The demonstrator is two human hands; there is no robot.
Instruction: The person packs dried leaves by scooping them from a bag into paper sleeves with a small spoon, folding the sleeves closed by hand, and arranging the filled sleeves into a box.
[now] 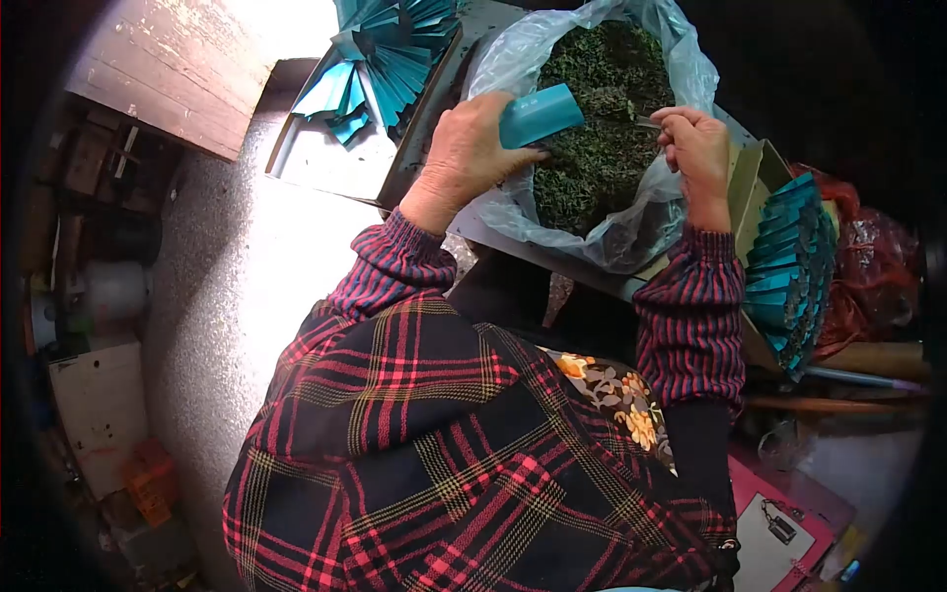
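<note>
My left hand (473, 148) is wrapped round a teal paper packet (541, 115), tilted over the left side of a clear plastic bag (503, 69). The bag lies open and holds a heap of dark green, leafy crumbs (602, 128). Over the bag's right side, my right hand (696, 148) has its fingers pinched together. A thin, pale thing sticks out from its fingertips toward the heap, too small to name.
Fanned teal packets (390, 74) lie in a shallow box (286, 133) at the upper left. More teal packets (789, 266) stand in a box at the right, beside a red plastic bag (873, 266). A wooden board (178, 69) is at the top left. A pink board (774, 523) is at the lower right.
</note>
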